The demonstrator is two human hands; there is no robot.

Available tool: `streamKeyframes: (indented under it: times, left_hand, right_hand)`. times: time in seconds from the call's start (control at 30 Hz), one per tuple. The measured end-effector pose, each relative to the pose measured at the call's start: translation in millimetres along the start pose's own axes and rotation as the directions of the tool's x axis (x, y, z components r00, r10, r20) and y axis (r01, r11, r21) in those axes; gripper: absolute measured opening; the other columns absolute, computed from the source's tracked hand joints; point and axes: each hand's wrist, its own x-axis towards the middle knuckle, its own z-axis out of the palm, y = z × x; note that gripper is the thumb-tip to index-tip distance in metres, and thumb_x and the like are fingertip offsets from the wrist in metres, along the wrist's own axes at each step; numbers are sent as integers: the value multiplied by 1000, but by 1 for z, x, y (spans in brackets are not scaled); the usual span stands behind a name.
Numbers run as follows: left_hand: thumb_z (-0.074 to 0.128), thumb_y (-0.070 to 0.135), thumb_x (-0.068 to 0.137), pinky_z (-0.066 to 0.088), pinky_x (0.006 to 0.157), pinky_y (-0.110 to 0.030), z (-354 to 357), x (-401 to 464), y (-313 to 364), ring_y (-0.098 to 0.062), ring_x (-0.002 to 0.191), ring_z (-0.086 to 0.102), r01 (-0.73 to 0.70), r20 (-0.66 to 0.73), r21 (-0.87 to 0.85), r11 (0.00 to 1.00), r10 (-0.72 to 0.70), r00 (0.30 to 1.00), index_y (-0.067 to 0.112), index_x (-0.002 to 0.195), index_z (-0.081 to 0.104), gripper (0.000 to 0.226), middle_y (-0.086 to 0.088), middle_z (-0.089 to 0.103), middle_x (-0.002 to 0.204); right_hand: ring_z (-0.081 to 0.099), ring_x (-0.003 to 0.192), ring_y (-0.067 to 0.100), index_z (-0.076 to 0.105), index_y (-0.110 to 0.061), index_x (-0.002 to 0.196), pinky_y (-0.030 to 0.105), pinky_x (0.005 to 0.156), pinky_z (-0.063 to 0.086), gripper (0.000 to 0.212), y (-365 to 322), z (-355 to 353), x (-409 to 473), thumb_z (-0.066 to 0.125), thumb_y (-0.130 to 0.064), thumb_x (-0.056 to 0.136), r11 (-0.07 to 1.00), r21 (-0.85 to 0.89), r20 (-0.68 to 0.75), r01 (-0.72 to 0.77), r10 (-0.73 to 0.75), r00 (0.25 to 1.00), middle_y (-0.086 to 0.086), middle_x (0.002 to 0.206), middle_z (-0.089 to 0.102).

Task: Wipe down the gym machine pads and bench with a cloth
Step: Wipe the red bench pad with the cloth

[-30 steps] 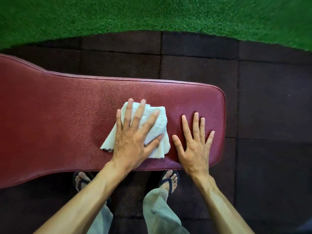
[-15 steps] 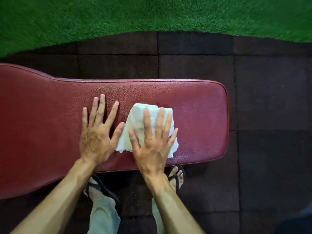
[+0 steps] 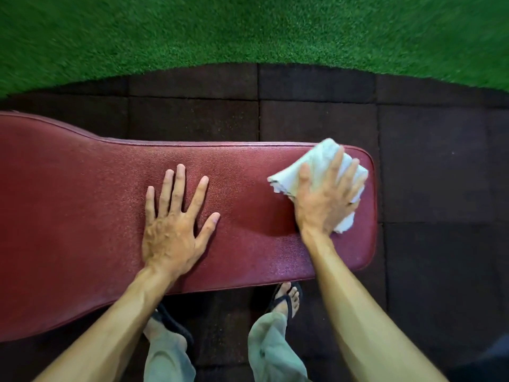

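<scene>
A dark red padded bench (image 3: 82, 216) runs across the view, wide at the left and narrowing to a rounded right end. On that right end lies a crumpled white cloth (image 3: 316, 164). My right hand (image 3: 327, 199) presses flat on the cloth with straight, spread fingers. My left hand (image 3: 173, 221) rests flat on the bare pad near the middle, fingers spread, holding nothing. Part of the cloth is hidden under my right palm.
Dark rubber floor tiles (image 3: 429, 175) surround the bench, and green artificial turf (image 3: 248, 28) lies beyond them. My feet in black flip-flops (image 3: 286, 299) stand under the bench's near edge.
The cloth passed from my left hand to my right hand, which has slid it rightward to the end of the bench. My left hand now lies flat on the bare pad.
</scene>
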Motion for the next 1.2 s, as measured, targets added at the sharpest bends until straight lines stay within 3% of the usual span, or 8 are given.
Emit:
streamKeyframes:
  times: [0.07, 0.17, 0.27, 0.43, 0.6, 0.83, 1.07, 1.2]
  left_hand:
    - [26, 61, 95, 8, 125, -53, 0, 0, 0, -25, 156, 0, 2, -6, -11, 1000, -2, 1000, 33, 157, 14, 69, -7, 0, 168]
    - [28, 60, 95, 9, 125, -53, 0, -1, 1, -25, 156, 2, -2, -23, -33, 999, 1, 1000, 32, 157, 18, 69, -7, 2, 168]
    - [28, 61, 94, 9, 125, -53, 0, 0, 1, -25, 156, 2, -4, -25, -37, 999, 3, 1000, 31, 156, 20, 70, -6, 2, 168]
    - [26, 62, 94, 9, 125, -54, -1, 0, 1, -25, 156, 0, 4, -15, -33, 999, -4, 1000, 31, 157, 19, 70, -6, 0, 168]
    - [28, 61, 94, 9, 124, -55, 0, -2, 2, -26, 156, 1, 6, -26, -21, 1000, -7, 1000, 31, 157, 19, 70, -7, 1, 168]
    - [28, 61, 94, 9, 125, -54, 0, -1, 0, -25, 156, 1, 9, -25, 0, 1000, -9, 1000, 33, 157, 17, 70, -7, 1, 168]
    - [31, 62, 94, 10, 125, -53, 3, -2, -1, -25, 155, 4, 1, -37, -26, 1000, -2, 999, 33, 156, 19, 69, -7, 4, 167]
    - [33, 62, 95, 9, 125, -52, 4, -2, -1, -25, 155, 4, -11, -46, -35, 999, 9, 999, 33, 156, 19, 69, -8, 4, 167]
  right_hand:
    - [19, 150, 40, 28, -27, 154, 63, 110, 29, 74, -14, 5, -19, 30, -70, 94, 981, -61, 23, 185, -184, 983, 14, 162, 27]
    - [19, 151, 37, 31, -30, 153, 59, 110, 30, 68, 8, 4, -53, 37, -66, 95, 856, -55, 87, 514, -509, 857, 12, 162, 28]
    - [18, 152, 36, 28, -33, 153, 58, 111, 31, 68, 69, -6, -66, 43, -65, 95, 753, -19, 142, 658, -650, 747, 11, 163, 25]
    - [20, 150, 38, 23, -29, 154, 67, 111, 28, 73, 130, -28, -26, 33, -67, 93, 902, -98, 175, 421, -401, 899, 12, 163, 22]
    - [25, 146, 43, 27, -25, 154, 66, 111, 26, 78, 53, -20, 37, 18, -73, 93, 988, -72, 62, 136, -131, 989, 17, 160, 28]
    - [13, 153, 36, 31, -30, 154, 60, 118, 16, 72, 1, 0, -53, 43, -67, 93, 805, -42, 127, 592, -583, 802, 11, 164, 22]
    - [-2, 154, 34, 20, -35, 156, 66, 116, -2, 76, 20, -11, -66, 38, -72, 92, 785, -63, 221, 616, -591, 776, 6, 167, 7]
    - [7, 153, 38, 26, -33, 155, 62, 118, 9, 76, 10, -3, -64, 41, -72, 92, 803, -38, 153, 594, -583, 798, 12, 165, 18]
